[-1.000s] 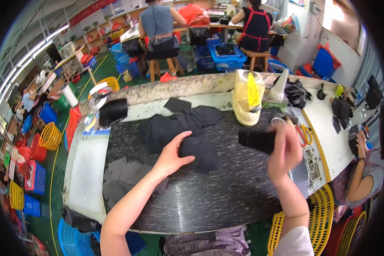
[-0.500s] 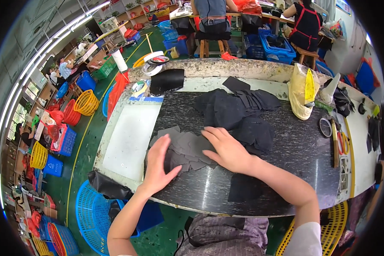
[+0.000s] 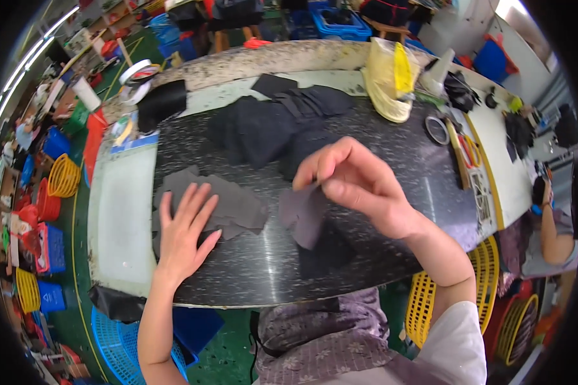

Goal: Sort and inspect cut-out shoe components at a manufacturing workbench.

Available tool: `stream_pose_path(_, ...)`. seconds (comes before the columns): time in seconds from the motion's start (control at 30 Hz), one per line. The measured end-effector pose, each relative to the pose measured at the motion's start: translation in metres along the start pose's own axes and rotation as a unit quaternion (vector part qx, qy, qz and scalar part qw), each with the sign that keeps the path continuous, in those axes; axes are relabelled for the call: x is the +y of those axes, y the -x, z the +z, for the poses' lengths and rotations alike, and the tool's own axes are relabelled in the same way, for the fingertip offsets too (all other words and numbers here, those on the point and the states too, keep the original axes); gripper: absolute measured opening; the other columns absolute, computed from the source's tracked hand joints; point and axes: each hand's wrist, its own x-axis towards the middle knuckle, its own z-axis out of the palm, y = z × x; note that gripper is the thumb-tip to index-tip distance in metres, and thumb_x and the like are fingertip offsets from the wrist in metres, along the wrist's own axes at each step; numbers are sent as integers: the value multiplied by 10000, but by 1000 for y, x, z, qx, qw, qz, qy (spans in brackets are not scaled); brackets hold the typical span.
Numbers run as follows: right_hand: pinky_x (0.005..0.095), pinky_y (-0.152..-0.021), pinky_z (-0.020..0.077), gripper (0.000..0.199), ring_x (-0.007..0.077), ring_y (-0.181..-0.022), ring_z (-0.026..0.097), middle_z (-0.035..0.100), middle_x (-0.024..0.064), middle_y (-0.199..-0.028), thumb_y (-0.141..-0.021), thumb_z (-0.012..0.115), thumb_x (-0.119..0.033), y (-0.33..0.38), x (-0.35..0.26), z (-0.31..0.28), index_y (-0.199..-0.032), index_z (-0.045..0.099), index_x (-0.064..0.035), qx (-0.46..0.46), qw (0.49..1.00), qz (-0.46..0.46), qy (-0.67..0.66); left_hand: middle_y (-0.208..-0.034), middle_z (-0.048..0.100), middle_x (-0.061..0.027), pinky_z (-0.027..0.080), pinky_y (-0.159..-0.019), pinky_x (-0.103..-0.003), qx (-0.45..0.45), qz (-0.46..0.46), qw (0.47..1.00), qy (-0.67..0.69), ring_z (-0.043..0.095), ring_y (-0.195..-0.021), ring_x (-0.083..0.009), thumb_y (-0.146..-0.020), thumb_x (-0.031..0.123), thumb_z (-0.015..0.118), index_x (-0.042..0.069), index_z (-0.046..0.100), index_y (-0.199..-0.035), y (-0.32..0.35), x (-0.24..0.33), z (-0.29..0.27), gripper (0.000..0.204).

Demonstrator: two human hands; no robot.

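My left hand (image 3: pixel 187 232) lies flat with its fingers spread on a pile of dark grey cut pieces (image 3: pixel 237 208), which look like thin fabric or leather. Pinched between the thumb and fingers of my right hand (image 3: pixel 359 186) is a single grey cut piece (image 3: pixel 302 215), lifted off the table and hanging down. Below it, a black cut piece (image 3: pixel 326 253) rests on the dark streaked tabletop (image 3: pixel 237 276). Farther back is a larger heap of black cut pieces (image 3: pixel 257 131), partly hidden behind my right hand.
Tape rolls (image 3: pixel 135 83) and a black sheet (image 3: pixel 162 106) sit at the back left. A cream bag (image 3: pixel 388 83) stands at the back right, near scissors (image 3: pixel 472 151) and a grey ring (image 3: pixel 437 130). Baskets, blue (image 3: pixel 112 340) and yellow (image 3: pixel 424 308), flank me below the table. Another person's arm (image 3: pixel 549 224) shows at right.
My right hand has left the grey pile and moved right, now pinching one grey piece. My left hand has settled flat on the pile. The view has turned rightward.
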Motion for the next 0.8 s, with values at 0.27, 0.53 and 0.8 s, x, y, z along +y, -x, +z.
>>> stream_pose_path(0.27, 272, -637, 479, 335, 81, -676, 581, 634, 43, -758, -929, 649, -65, 83, 27, -19, -1237, 517, -45, -101, 951, 189, 223, -678, 604, 14, 452, -554, -215, 25, -148, 782, 604, 546, -572, -32, -847, -31, 697, 71, 462, -1426, -16, 161, 23, 633)
stream_pose_path(0.53, 332, -495, 471, 320, 198, -536, 611, 582, 57, -654, -871, 690, -97, 105, 48, -35, -1158, 550, -63, -22, 902, 121, 413, -620, 540, -36, 475, -480, -293, 33, -158, 897, 411, 544, -469, -134, -830, 6, 700, 115, 611, -1276, -17, 173, 45, 468)
stream_pose_path(0.8, 346, -480, 501, 256, 214, -570, 632, 613, 56, -752, -781, 679, -52, 100, 51, -31, -1022, 601, -89, -91, 714, -9, 694, -755, 594, -39, 505, -589, -345, 47, -15, 984, 171, 604, -638, -207, -710, 14, 726, 88, 673, -1109, -17, 168, 39, 409)
